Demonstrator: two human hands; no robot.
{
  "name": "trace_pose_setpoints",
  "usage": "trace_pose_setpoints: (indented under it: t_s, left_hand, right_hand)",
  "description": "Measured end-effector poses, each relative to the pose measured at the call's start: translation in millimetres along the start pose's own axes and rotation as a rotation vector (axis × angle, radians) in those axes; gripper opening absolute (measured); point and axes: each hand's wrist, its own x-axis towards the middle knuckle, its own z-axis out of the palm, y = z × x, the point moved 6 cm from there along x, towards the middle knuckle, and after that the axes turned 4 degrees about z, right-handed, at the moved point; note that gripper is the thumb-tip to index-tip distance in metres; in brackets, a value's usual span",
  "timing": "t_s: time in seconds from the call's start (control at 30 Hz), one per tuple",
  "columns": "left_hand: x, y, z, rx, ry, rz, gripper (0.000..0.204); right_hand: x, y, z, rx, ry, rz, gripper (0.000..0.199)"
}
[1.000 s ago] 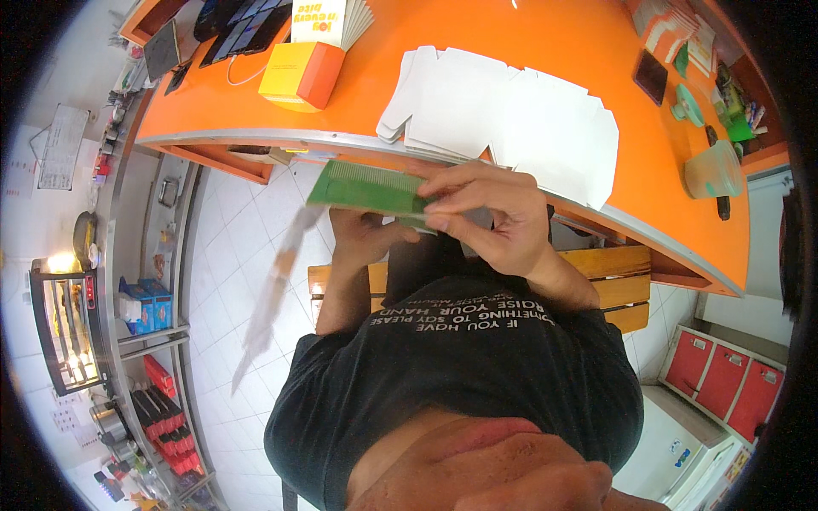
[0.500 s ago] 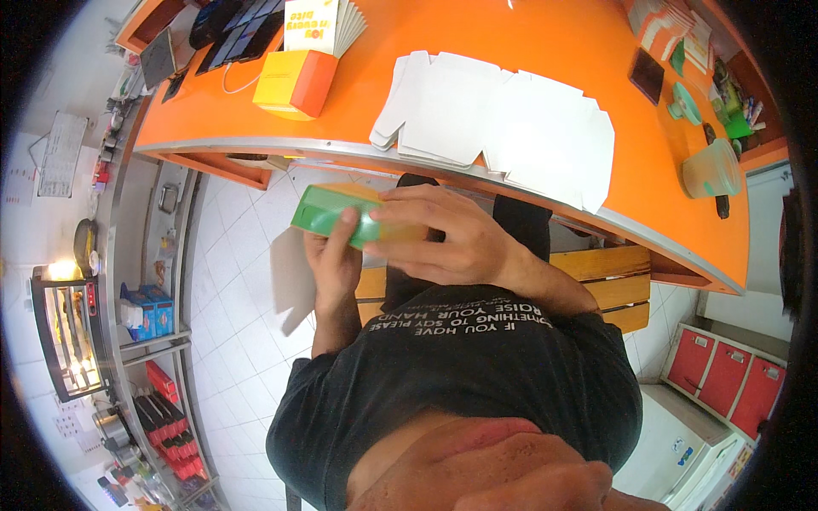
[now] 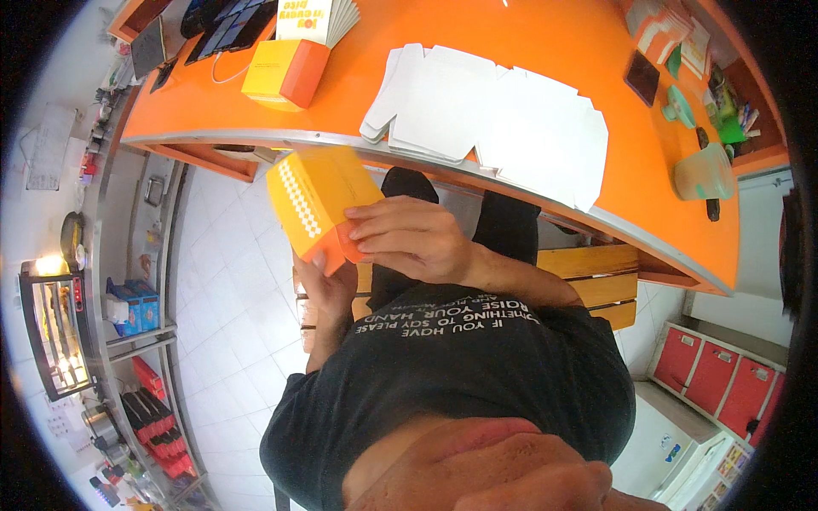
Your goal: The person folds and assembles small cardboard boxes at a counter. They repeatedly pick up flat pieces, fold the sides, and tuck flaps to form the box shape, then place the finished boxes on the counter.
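Note:
A yellow carton box (image 3: 328, 183) with an orange end and a strip of white diamond shapes is held up in front of my body, just off the counter's near edge. My left hand (image 3: 326, 288) grips it from below, the thumb against the orange lower part. From the right, my right hand (image 3: 417, 237) has its fingers pressed on the orange end flap. The fingers behind the box are hidden. Past the counter's edge lies a stack of flat white box blanks (image 3: 503, 123), plain side up.
On the orange counter (image 3: 409, 25) another yellow-orange box (image 3: 274, 72) stands at left, with fanned cards behind it. A plastic tub (image 3: 704, 173), a green lid (image 3: 678, 106) and a phone (image 3: 642, 78) sit at right. A wooden slatted bench (image 3: 588, 268) is below.
The box has turned: its green side faced up before, and its yellow side shows now. My right hand has shifted slightly left and down onto the orange end.

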Motion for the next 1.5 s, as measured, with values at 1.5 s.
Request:
trace_pose_setpoints:
  t_s: [1.5]
  left_hand:
    - [9.2, -9.2, -7.8, -0.197, -0.039, -0.138, 0.063]
  right_hand:
    - [12.5, -18.2, 14.4, 0.003, -0.002, 0.030, 0.018]
